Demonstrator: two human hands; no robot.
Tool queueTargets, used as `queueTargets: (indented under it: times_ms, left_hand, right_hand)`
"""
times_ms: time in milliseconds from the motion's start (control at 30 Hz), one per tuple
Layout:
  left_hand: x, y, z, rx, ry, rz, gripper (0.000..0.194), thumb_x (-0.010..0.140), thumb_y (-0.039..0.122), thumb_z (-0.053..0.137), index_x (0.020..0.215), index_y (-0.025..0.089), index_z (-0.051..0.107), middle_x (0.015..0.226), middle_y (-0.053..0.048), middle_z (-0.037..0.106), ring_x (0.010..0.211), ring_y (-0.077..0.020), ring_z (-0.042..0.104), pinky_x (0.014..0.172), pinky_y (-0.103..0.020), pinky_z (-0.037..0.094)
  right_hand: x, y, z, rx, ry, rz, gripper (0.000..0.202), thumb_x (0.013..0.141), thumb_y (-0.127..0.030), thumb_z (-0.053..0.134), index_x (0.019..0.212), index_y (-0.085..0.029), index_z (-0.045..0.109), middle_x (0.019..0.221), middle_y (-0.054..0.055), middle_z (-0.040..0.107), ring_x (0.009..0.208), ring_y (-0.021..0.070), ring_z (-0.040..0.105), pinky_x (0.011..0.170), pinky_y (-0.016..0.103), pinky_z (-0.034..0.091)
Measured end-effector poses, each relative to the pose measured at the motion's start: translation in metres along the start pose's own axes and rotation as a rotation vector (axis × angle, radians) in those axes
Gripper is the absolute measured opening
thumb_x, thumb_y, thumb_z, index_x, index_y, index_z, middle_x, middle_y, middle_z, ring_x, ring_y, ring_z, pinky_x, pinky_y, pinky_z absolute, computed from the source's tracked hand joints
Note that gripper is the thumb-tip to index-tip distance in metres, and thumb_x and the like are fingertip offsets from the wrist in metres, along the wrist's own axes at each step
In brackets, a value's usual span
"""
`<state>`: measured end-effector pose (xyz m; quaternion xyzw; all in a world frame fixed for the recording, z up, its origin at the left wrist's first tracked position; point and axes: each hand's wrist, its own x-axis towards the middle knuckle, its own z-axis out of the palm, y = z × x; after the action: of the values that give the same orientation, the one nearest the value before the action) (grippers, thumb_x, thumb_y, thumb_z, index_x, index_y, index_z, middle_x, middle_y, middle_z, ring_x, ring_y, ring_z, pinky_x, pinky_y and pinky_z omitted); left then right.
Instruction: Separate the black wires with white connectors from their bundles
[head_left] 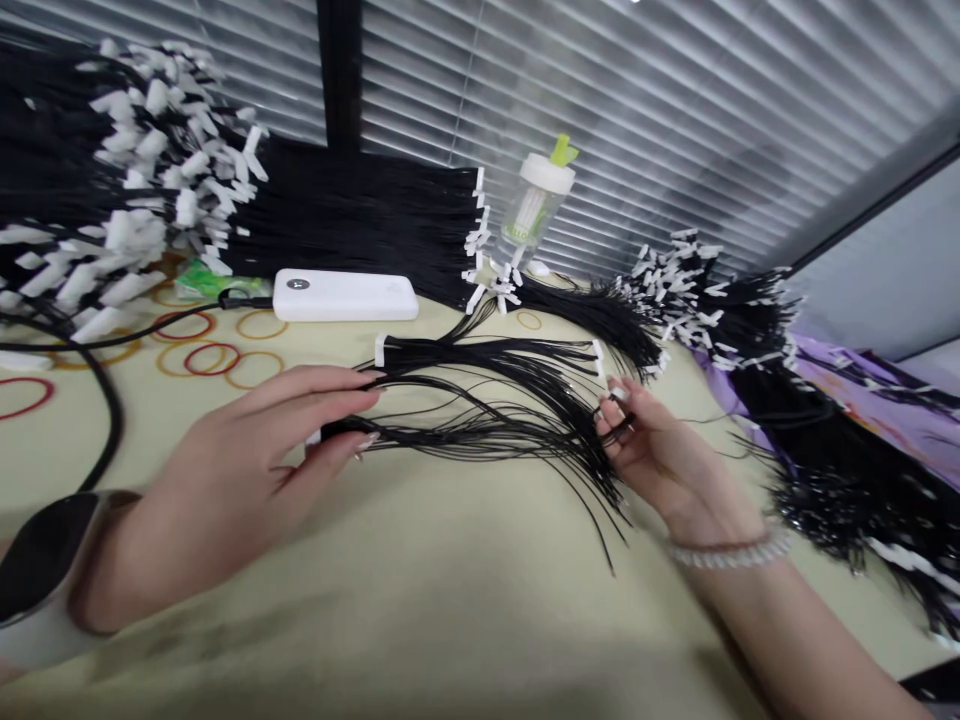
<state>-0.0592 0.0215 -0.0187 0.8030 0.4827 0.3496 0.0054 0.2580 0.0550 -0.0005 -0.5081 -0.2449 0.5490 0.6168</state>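
On the table lies a bunch of thin black wires (465, 437), fanned out loosely between my two hands. My left hand (277, 440) closes its thumb and fingers around the left end of these wires, where a bit of white connector shows behind the thumb. At the right end my right hand (637, 435) pinches black wires between thumb and curled fingers, with a small white piece at the fingertips. Just beyond them rests another black wire bundle (487, 350) with a white connector (379, 350) on its left end and a second white connector (598, 358) near my right fingertips.
Behind stand a white power bank (345, 295), a clear bottle (534, 210) and a large stack of black wires (360, 210). White-tipped wire heaps (172, 150) fill the left; more wire bundles (690, 300) lie right. Rubber bands (212, 358) and a black cable (112, 400) are at left.
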Motion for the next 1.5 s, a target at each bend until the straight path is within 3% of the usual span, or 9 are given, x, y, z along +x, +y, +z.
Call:
queueTargets:
  times_ms: [200,467,600,767,967,1133,1300,1367,1500]
  left_hand:
    - [0.000,0.001,0.000,0.035,-0.152,-0.056,0.027,0.076,0.032,0.051,0.100,0.022,0.057,0.106,-0.002,0.058,0.098,-0.0176,0.053,0.086,-0.028,0.043]
    - [-0.005,0.008,0.000,0.037,-0.230,-0.089,0.028,0.075,0.039,0.049,0.099,0.027,0.058,0.105,0.001,0.059,0.097,-0.0169,0.054,0.085,-0.028,0.044]
    - [-0.014,0.013,0.001,0.055,-0.322,-0.081,0.025,0.077,0.041,0.045,0.098,0.033,0.057,0.104,0.007,0.060,0.100,-0.0153,0.053,0.086,-0.030,0.044]
    - [-0.013,0.016,-0.002,0.013,-0.326,-0.082,0.021,0.078,0.038,0.044,0.094,0.033,0.058,0.101,0.007,0.062,0.094,-0.0142,0.055,0.085,-0.030,0.043]
    - [-0.011,0.015,-0.003,0.017,-0.366,-0.126,0.022,0.078,0.038,0.045,0.095,0.029,0.057,0.101,0.004,0.061,0.095,-0.0157,0.054,0.085,-0.033,0.042]
    - [-0.009,0.019,0.000,-0.009,-0.393,-0.122,0.023,0.080,0.034,0.043,0.094,0.026,0.059,0.100,0.002,0.062,0.092,-0.0156,0.055,0.082,-0.032,0.044]
    - [-0.008,0.021,0.002,-0.030,-0.384,-0.097,0.024,0.080,0.035,0.044,0.093,0.025,0.061,0.100,0.001,0.062,0.092,-0.0158,0.055,0.082,-0.033,0.044]
    - [-0.009,0.022,0.002,-0.032,-0.388,-0.105,0.024,0.080,0.035,0.043,0.093,0.025,0.061,0.100,0.001,0.062,0.091,-0.0158,0.055,0.082,-0.033,0.044]
    - [-0.010,0.027,-0.001,-0.030,-0.416,-0.133,0.025,0.080,0.035,0.042,0.094,0.025,0.061,0.102,0.000,0.061,0.094,-0.0166,0.054,0.085,-0.034,0.043]
  right_hand:
    - [-0.001,-0.005,0.005,0.057,0.067,-0.042,0.013,0.080,-0.004,0.043,0.084,-0.013,0.052,0.075,-0.002,0.058,0.061,-0.0006,0.056,0.056,0.001,0.048]
    - [0.008,-0.004,0.002,-0.028,0.003,-0.046,0.014,0.083,-0.015,0.042,0.090,-0.013,0.054,0.073,0.002,0.057,0.056,0.0063,0.056,0.046,0.014,0.051]
    - [0.009,-0.005,0.002,-0.007,0.021,-0.123,0.014,0.082,-0.011,0.042,0.087,-0.017,0.053,0.070,-0.001,0.055,0.058,0.0025,0.056,0.053,0.007,0.050]
    - [0.008,-0.002,0.001,0.029,0.047,-0.137,0.015,0.074,-0.005,0.051,0.085,-0.016,0.050,0.072,-0.003,0.055,0.060,0.0020,0.056,0.055,0.005,0.050]
    - [0.004,0.001,0.001,0.087,0.047,-0.100,0.006,0.082,-0.014,0.039,0.081,-0.016,0.044,0.088,0.004,0.057,0.084,0.0091,0.058,0.080,0.027,0.052]
    - [-0.014,-0.006,0.015,0.114,-0.042,-0.162,0.006,0.081,-0.017,0.042,0.086,-0.017,0.046,0.096,0.004,0.056,0.101,0.0087,0.052,0.090,0.023,0.044]
    - [-0.024,0.001,0.025,-0.127,-0.336,-0.237,0.049,0.069,-0.017,0.061,0.112,-0.029,0.042,0.116,0.001,0.047,0.097,0.0183,0.055,0.085,0.041,0.047]
    - [-0.021,0.009,0.024,-0.194,-0.256,-0.267,0.055,0.062,-0.013,0.066,0.110,-0.027,0.044,0.115,0.002,0.046,0.091,0.0170,0.058,0.080,0.036,0.050]
    - [-0.013,0.017,0.023,-0.087,-0.064,-0.424,0.043,0.059,-0.010,0.068,0.094,-0.022,0.047,0.096,-0.004,0.048,0.095,0.0098,0.055,0.085,0.019,0.046]
